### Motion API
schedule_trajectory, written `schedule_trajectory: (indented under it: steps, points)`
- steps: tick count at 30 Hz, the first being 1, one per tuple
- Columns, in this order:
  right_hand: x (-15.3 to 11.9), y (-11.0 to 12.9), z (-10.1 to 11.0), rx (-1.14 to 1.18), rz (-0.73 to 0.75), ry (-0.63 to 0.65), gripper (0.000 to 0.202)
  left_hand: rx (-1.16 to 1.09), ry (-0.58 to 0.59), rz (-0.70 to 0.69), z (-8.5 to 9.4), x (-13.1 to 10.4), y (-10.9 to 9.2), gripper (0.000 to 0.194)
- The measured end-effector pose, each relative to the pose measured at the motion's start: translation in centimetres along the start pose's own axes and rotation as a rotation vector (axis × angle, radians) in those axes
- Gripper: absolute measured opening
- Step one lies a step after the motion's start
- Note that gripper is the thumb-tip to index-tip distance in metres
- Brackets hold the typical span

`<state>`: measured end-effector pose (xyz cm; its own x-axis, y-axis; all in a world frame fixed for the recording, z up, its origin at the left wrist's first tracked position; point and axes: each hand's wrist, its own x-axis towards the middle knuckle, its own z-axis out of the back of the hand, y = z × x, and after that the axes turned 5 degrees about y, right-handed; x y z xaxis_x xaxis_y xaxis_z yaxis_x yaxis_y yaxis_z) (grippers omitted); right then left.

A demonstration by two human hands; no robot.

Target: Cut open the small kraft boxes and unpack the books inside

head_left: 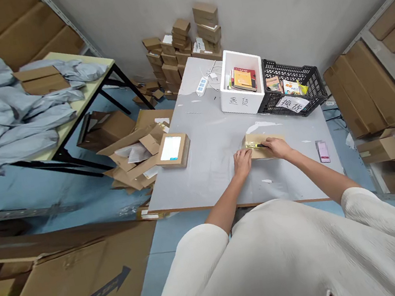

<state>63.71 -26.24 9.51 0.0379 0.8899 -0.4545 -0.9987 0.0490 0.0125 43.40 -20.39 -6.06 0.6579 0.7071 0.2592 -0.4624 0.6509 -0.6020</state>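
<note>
A small brown cardboard box (264, 151) lies on the grey table (210, 176) in front of me. My right hand (276, 147) is closed on a cutter (258, 146), dark at the handle and yellowish towards its tip, which lies over the top of the box. At the box's left end rests my left hand (242, 161), its fingers bent against the edge; whether it grips the box is too small to tell. Further left on the table is a stack of flat brown boxes (175, 150) with a white label on top.
Behind the box stand a white foam bin (239, 101) and a black crate (293, 71), both with books. A phone (323, 151) lies at the right, a power strip (202, 86) at the back left. Opened cartons (133, 151) lie beside the table's left edge.
</note>
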Motion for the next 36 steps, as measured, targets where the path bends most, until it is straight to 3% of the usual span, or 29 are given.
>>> schedule_trajectory:
  steps: [15,23,36]
  points:
    - [1.8,1.2,1.4,-0.069,-0.111,0.057,0.043,0.003,0.085,0.052,0.9,2.2,-0.3,0.035]
    - [2.4,1.3,2.4,-0.074,-0.078,0.076,0.044,0.017,0.103,0.058,1.0,2.1,-0.3,0.033]
    - [1.6,0.3,2.2,-0.056,-0.102,0.085,0.043,0.056,0.138,0.056,2.0,2.1,-0.3,0.030]
